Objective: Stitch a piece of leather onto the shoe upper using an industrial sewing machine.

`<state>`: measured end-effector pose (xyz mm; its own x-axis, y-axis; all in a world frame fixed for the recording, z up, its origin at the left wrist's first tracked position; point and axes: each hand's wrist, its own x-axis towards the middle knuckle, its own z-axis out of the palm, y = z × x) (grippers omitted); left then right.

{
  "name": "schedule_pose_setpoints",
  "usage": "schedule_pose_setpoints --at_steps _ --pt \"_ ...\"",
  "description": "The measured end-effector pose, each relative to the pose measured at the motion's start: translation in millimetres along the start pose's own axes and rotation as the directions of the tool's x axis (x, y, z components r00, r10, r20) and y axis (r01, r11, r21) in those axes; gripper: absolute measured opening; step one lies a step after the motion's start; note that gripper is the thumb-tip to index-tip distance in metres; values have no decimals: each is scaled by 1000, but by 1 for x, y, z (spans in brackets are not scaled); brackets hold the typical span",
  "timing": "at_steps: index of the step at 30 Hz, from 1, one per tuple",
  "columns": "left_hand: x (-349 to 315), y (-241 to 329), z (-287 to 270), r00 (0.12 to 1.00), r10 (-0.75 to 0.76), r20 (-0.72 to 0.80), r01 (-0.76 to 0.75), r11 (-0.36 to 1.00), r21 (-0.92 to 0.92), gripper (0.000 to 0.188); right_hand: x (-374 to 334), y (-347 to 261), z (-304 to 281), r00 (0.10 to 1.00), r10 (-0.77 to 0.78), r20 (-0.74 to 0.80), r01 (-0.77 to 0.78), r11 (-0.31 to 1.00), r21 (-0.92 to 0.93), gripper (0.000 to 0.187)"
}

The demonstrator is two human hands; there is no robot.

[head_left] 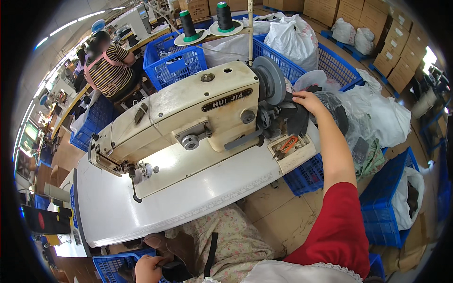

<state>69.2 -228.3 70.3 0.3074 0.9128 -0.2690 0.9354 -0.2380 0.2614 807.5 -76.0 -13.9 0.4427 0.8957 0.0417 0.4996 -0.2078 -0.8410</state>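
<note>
A cream sewing machine (179,122) stands on a pale worktable (188,184) in front of me. My right hand (306,101) reaches to the far right end of the table, beside the grey handwheel (273,80). Its fingers are closed at the upper edge of dark fabric pieces (298,120); their tips are partly hidden. Low at the left, below the table's front edge, my left hand (148,270) grips a brown leather-like piece (181,250) over my lap. Orange-handled snips (287,145) lie in a recess at the table's right end.
Two black thread cones (188,26) stand behind the machine. Blue crates (174,61) and white sacks (292,40) crowd the back and right. Another blue crate (111,264) sits below my left hand. A person (111,68) sits at the far left. Cardboard boxes (398,56) are stacked at far right.
</note>
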Motion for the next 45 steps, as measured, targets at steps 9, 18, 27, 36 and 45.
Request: schedule_pose_setpoints --at_steps 9,18,27,36,45 --pt "4 1 3 998 59 -30 -58 998 29 32 -10 -8 7 965 -207 -158 130 910 -394 47" --pt "3 1 2 999 28 -17 -27 998 52 33 -23 -16 -15 980 -42 -194 52 998 44 40" --pt "-16 -21 -27 993 114 -34 -115 992 -49 38 -96 -41 -40 973 131 -189 -46 916 398 42" --pt "-10 -3 -65 709 504 -493 -543 837 74 27 -266 -145 98 886 -262 384 30 857 514 36" --pt "-14 -3 -44 444 791 -421 -595 612 522 30 -307 -244 244 613 -543 573 214 813 542 56"
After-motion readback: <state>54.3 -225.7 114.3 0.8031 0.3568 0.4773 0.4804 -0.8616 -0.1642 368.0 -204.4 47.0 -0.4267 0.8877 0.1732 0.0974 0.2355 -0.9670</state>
